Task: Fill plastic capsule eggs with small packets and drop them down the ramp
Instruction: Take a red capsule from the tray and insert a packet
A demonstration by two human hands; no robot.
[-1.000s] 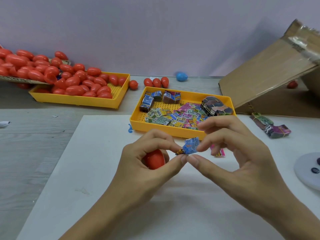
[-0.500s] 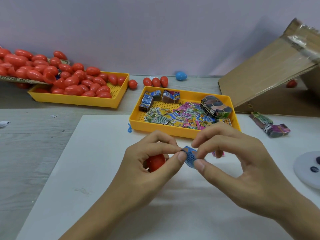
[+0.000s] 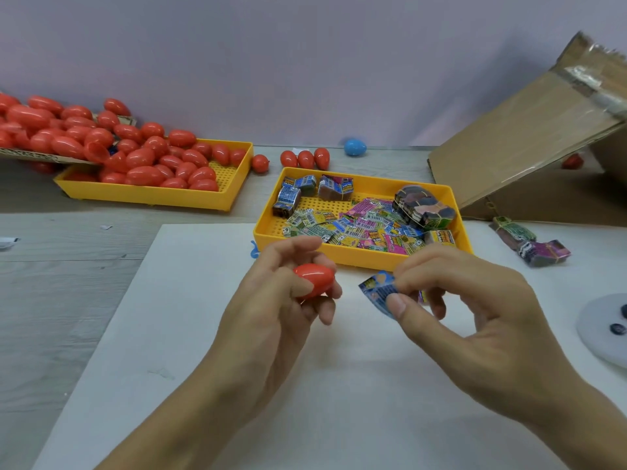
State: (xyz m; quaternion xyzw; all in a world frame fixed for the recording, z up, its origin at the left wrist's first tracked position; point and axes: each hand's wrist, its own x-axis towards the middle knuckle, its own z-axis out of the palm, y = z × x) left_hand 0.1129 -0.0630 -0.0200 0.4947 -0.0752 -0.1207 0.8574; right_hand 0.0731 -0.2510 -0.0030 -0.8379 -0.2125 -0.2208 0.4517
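My left hand [image 3: 271, 300] grips a red capsule egg [image 3: 314, 278] between thumb and curled fingers, just in front of the packet tray. My right hand [image 3: 475, 310] pinches a small blue packet [image 3: 378, 290] between thumb and forefinger, a short gap to the right of the egg. A second pinkish packet is partly hidden behind the right fingers. The yellow packet tray [image 3: 346, 257] holds several loose and bundled packets. The cardboard ramp [image 3: 529, 144] slopes up at the right.
A second yellow tray [image 3: 149, 196] at the back left is piled with red eggs, under a cardboard chute. Loose red eggs [image 3: 305, 159] and a blue egg [image 3: 354, 147] lie by the wall. Bundled packets [image 3: 529, 242] and a white disc [image 3: 607, 330] sit at the right. A white board [image 3: 190, 334] covers the table.
My hands have parted: the left let go of the blue packet and turned the red egg up into view, while the right hand keeps the packet and has moved slightly right.
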